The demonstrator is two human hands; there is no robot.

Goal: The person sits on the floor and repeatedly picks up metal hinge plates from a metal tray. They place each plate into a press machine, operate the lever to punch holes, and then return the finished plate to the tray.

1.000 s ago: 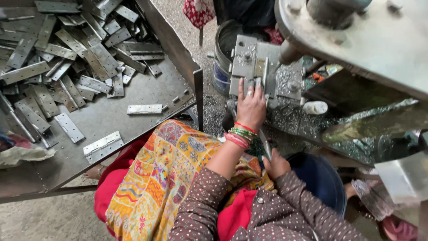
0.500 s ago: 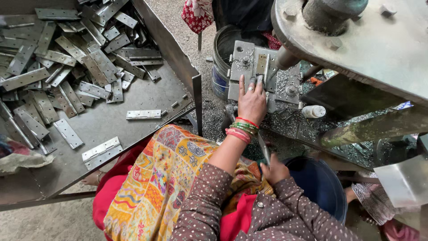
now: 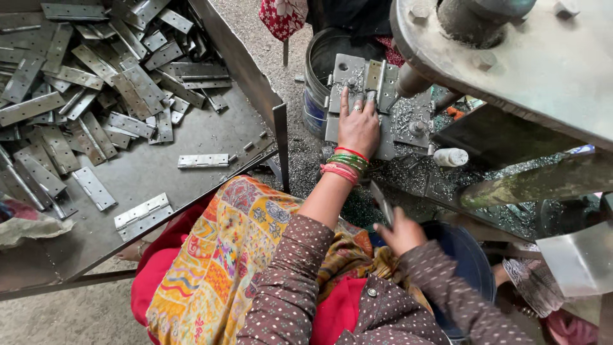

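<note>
A gritty workshop floor strewn with metal shavings surrounds a heavy press [image 3: 511, 57], whose round grey head overhangs the upper right. On the press bed [image 3: 408, 128], the left hand [image 3: 359, 128] lies flat with fingers spread and extended, pressing a hinge [image 3: 372, 76] against the fixture plate near the bed's far edge; it grips nothing, only pins the piece down. Red and green bangles [image 3: 343, 165] sit at that wrist. The right hand [image 3: 401, 231] is closed around a thin dark lever or handle [image 3: 382, 203] close to the bed's near edge, above a blue bucket [image 3: 469, 262].

To the left, a sheet-metal tray [image 3: 191, 134] carries a heap of hinges [image 3: 83, 83] toward its far corner, with loose ones lying near its front edge.

The chief risk seems to be the fingertips lying so close to the tooling: if the handle were pulled while they rest on the hinge, they could be caught. The sharp swarf around the fixture could also cut the palm, and bangles might snag.
</note>
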